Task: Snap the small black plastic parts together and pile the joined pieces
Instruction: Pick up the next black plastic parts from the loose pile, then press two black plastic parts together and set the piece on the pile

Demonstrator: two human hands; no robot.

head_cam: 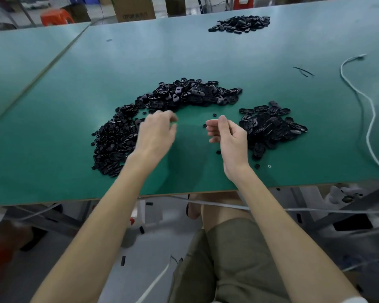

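Three piles of black plastic parts lie on the green table (74, 84): a big crescent pile (162, 101) at centre left, a smaller pile (271, 125) at centre right, and a far pile (241, 24) at upper right. Four loose parts sit on the bare patch by the two near piles, one of them (214, 115) just above the right thumb. Two bare hands hover over that patch. The left hand (157, 132) has its fingers bent down at the inner edge of the crescent pile; the fingertips are blurred, so I cannot tell whether they grip anything. The right hand (228, 136) stands thumb up, fingers loosely curled, with nothing seen in them. One white cable (369, 110) snakes down the right side, cut off by the frame edge. One tiny white ring (269, 166) lies below the smaller pile. Parts inside the piles are too tangled to count
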